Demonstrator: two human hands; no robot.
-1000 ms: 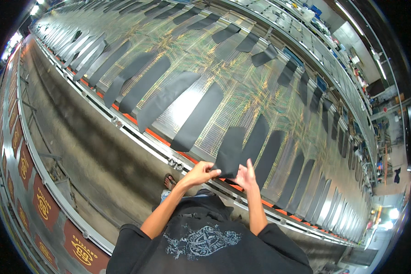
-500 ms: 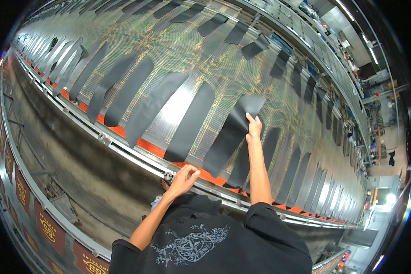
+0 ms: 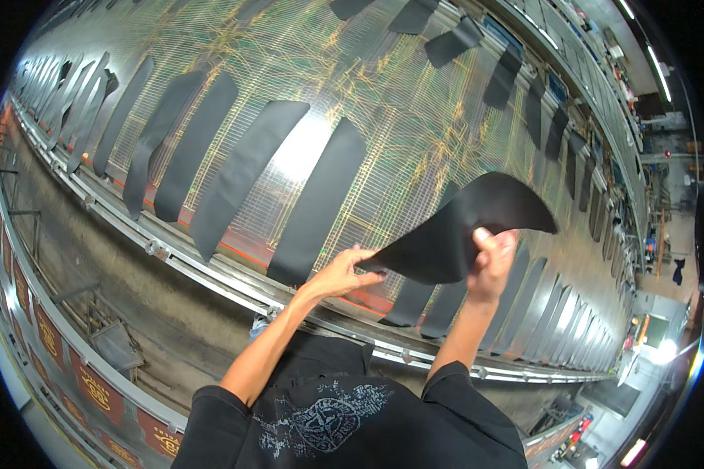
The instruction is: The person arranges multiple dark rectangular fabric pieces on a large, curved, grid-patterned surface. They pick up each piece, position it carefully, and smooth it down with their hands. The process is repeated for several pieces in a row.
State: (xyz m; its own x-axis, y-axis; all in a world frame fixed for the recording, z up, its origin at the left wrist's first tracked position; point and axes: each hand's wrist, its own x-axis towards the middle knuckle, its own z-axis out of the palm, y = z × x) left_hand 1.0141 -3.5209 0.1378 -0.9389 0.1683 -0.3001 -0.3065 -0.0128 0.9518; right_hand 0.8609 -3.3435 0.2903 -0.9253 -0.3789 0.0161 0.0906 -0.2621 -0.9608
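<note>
A long black flexible strip (image 3: 454, 227) is lifted off a wide wire-mesh conveyor bed (image 3: 383, 102), curling upward at its far end. My left hand (image 3: 344, 270) pinches its near end close to the conveyor's front rail. My right hand (image 3: 493, 262) grips the strip's right edge further along, thumb on top. Several more black strips (image 3: 317, 203) lie flat side by side on the mesh, running away from me.
A metal rail (image 3: 211, 270) with an orange band edges the conveyor in front of me. Below it runs a grey trough (image 3: 117, 266) and a fence with red panels (image 3: 94, 391). More strips (image 3: 516, 74) lie on the far side; a factory aisle (image 3: 665, 234) is at right.
My right hand pulled back from its far reach on the mesh. Both hands now hold the black strip raised off the bed, where before it lay flat.
</note>
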